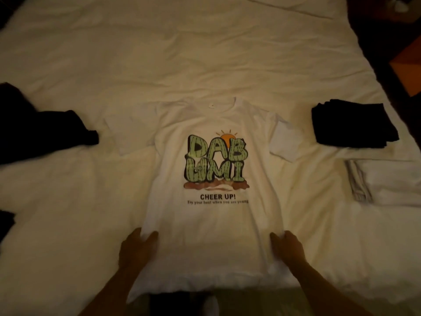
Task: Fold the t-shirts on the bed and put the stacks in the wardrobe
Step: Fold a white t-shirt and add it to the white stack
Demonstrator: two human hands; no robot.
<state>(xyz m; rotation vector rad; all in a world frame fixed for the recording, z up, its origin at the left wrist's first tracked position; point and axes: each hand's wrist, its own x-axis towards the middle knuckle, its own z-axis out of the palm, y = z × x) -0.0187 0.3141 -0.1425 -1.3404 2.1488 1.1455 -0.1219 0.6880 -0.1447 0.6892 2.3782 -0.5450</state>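
A: Head view, where from?
B: Worn on the head, standing at the bed [205, 53] edge, facing forward and steeply down.
A: Range?
B: Close; forearms enter from the bottom edge.

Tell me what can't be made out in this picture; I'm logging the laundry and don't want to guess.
Head view only:
- Dark clothes on the left: cut by the frame edge, too dim to count or tell garments.
- Folded white stack: runs off the right edge; count unclear.
- White t-shirt hem: hangs past the bed edge.
- Left hand and right hand: fingertips tucked into fabric.
- Wardrobe: not in view.
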